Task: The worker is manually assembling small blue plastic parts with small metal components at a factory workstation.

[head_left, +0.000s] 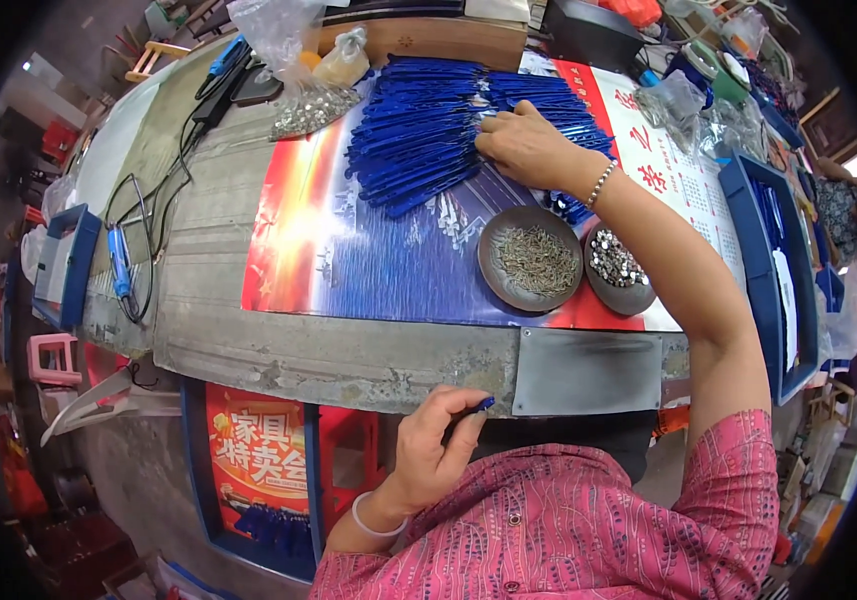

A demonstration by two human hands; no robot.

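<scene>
Near the table's front edge my left hand is closed, thumb and forefinger pinching a small blue piece; the rest of that piece is hidden. My right hand reaches far forward over a large pile of slender, shiny blue strips, its fingers curled down among them. What its fingertips hold, if anything, is hidden. Below the right forearm sits a round dish of thin brass-coloured pins. Beside it a second dish holds small silvery round pieces, partly behind the forearm.
A grey metal plate lies at the front edge. Clear bags of small parts stand at the back left, near a blue-handled tool with a cable. Blue trays flank the table; an open drawer juts out below.
</scene>
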